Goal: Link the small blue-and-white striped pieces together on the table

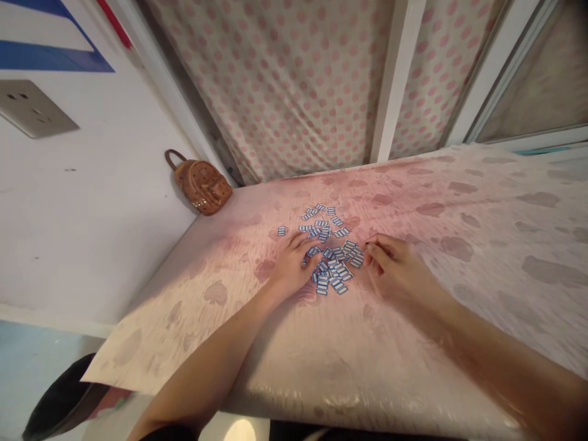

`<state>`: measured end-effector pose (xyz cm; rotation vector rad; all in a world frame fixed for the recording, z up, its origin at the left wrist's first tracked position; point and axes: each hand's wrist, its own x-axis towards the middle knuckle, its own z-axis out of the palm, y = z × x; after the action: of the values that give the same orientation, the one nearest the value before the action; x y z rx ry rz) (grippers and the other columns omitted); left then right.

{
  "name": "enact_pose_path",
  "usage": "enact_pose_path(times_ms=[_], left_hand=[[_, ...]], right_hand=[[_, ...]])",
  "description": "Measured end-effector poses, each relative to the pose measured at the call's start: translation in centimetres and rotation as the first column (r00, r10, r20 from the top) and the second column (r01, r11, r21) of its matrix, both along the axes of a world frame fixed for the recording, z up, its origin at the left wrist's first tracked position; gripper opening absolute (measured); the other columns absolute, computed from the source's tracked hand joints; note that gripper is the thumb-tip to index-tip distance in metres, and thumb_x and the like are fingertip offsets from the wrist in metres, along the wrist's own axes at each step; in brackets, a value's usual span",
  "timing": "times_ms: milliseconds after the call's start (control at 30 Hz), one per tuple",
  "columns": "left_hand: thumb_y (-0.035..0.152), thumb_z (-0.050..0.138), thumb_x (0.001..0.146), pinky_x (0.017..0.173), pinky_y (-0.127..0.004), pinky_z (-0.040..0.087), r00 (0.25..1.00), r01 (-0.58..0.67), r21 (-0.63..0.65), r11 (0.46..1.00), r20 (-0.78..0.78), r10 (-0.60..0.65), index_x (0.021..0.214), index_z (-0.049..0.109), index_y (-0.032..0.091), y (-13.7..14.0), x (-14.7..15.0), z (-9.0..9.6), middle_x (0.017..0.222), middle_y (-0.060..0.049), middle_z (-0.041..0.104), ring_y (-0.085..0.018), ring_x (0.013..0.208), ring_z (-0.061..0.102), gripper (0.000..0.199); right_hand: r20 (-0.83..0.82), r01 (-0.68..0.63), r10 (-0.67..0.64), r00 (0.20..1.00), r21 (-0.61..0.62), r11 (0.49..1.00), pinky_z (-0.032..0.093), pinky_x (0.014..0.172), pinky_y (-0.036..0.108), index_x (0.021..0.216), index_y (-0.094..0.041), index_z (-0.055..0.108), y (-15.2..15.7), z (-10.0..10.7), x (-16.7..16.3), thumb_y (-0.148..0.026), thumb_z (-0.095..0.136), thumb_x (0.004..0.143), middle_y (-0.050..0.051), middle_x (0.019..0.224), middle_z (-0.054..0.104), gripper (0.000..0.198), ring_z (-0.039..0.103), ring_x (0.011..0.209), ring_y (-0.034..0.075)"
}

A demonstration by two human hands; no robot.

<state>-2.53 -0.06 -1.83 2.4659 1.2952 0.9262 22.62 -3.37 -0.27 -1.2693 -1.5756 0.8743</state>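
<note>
A loose pile of small blue-and-white striped rectangular pieces (pixel 337 269) lies on the table, some overlapping, others scattered singly toward the far side. My left hand (pixel 294 263) rests at the pile's left edge, thumb and fingers apart, curving over a few pieces. At the right edge of the pile, my right hand (pixel 388 260) has its thumb and index finger pinched together. Whatever is between those fingertips, if anything, is too small to make out. One lone striped piece (pixel 282 231) lies beyond my left hand.
The table (pixel 294 367) has a pinkish leaf-patterned cover under a glossy clear sheet. A small brown backpack-shaped bag (pixel 204 187) stands at the far left corner against the white wall (pixel 101 202). Behind the table hangs a polka-dot curtain (pixel 298 79). A dark round object (pixel 64 398) is at lower left.
</note>
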Motion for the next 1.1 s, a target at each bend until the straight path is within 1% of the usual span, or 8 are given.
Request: enact_pose_path(times_ms=[200,300,400,567,700,800,933,1100], left_hand=[[0.03,0.072,0.09,0.109,-0.043,0.047,0.997,0.04,-0.019,0.999,0.068,-0.039,0.107,0.074,0.021,-0.4,1.2,0.1,0.124,-0.011,0.064,-0.026,0.124,0.057,0.02],[0.028,0.08,0.082,0.106,-0.043,0.047,0.997,0.072,-0.027,0.997,0.039,-0.071,0.098,0.074,0.021,-0.4,2.1,-0.4,0.12,-0.01,0.063,-0.027,0.122,0.057,0.019],[0.022,0.082,0.079,0.104,-0.042,0.047,0.996,0.086,-0.024,0.996,0.034,-0.086,0.09,0.072,0.02,-0.3,2.5,-0.7,0.114,-0.009,0.064,-0.027,0.119,0.057,0.016],[0.016,0.077,0.081,0.096,-0.038,0.048,0.995,-0.015,-0.059,0.998,0.101,0.021,0.081,0.068,0.02,-0.3,2.6,0.1,0.101,-0.006,0.066,-0.025,0.108,0.06,0.01],[0.014,0.074,0.082,0.087,-0.034,0.047,0.981,-0.033,-0.14,0.99,0.187,0.059,0.078,0.065,0.019,-0.4,2.6,0.6,0.088,-0.003,0.067,-0.021,0.093,0.062,0.011],[0.015,0.071,0.083,0.077,-0.028,0.047,0.951,0.027,-0.242,0.97,0.304,0.049,0.079,0.063,0.018,-0.5,2.7,0.4,0.081,-0.001,0.065,-0.016,0.079,0.061,0.01],[0.021,0.071,0.084,0.068,-0.024,0.044,0.9,0.111,-0.32,0.941,0.435,0.042,0.079,0.063,0.016,-0.7,2.9,0.1,0.079,0.0,0.062,-0.013,0.07,0.057,0.01],[0.034,0.073,0.084,0.062,-0.022,0.044,0.789,0.211,-0.413,0.886,0.606,0.095,0.078,0.066,0.015,-0.7,2.7,0.0,0.075,-0.002,0.064,-0.012,0.066,0.058,0.021]], right_hand=[[-0.022,0.113,-0.111,0.994,0.081,0.99,0.035,0.052,0.03,0.076,-0.022,0.057,-0.6,0.6,-0.2,-0.032,0.048,0.096,-0.002,0.059,0.05,0.024,0.047,0.051,0.014],[-0.013,0.083,-0.083,0.997,0.078,0.993,0.035,0.052,0.03,0.077,-0.022,0.057,-0.6,0.5,-0.2,-0.033,0.047,0.096,-0.002,0.06,0.05,0.024,0.047,0.051,0.015],[0.008,0.057,-0.058,0.998,0.068,0.996,0.036,0.054,0.031,0.075,-0.023,0.057,-0.4,0.1,-0.1,-0.033,0.048,0.096,-0.002,0.061,0.052,0.025,0.048,0.053,0.015],[0.052,0.031,-0.033,0.998,0.049,0.998,0.037,0.055,0.031,0.077,-0.022,0.059,0.0,-0.9,0.0,-0.034,0.05,0.096,-0.001,0.062,0.056,0.024,0.049,0.054,0.016],[0.131,-0.006,-0.002,0.991,0.055,0.998,0.04,0.061,0.031,0.095,-0.023,0.065,0.0,-1.7,-0.3,-0.037,0.053,0.095,0.001,0.076,0.065,0.019,0.059,0.068,0.019],[0.179,-0.077,0.075,0.981,0.003,0.997,0.041,0.062,0.031,0.104,-0.024,0.066,-0.3,-1.8,-0.9,-0.039,0.055,0.092,0.001,0.081,0.068,0.023,0.061,0.071,0.02],[0.121,-0.152,0.153,0.981,-0.018,0.988,0.042,0.065,0.031,0.091,-0.023,0.064,-0.7,-1.2,-1.6,-0.039,0.053,0.094,0.002,0.082,0.069,0.02,0.061,0.074,0.021],[0.086,-0.042,0.037,0.996,0.061,0.997,0.037,0.061,0.03,0.081,-0.022,0.059,-0.4,-1.1,-1.4,-0.036,0.051,0.093,0.0,0.073,0.059,0.02,0.053,0.068,0.018]])
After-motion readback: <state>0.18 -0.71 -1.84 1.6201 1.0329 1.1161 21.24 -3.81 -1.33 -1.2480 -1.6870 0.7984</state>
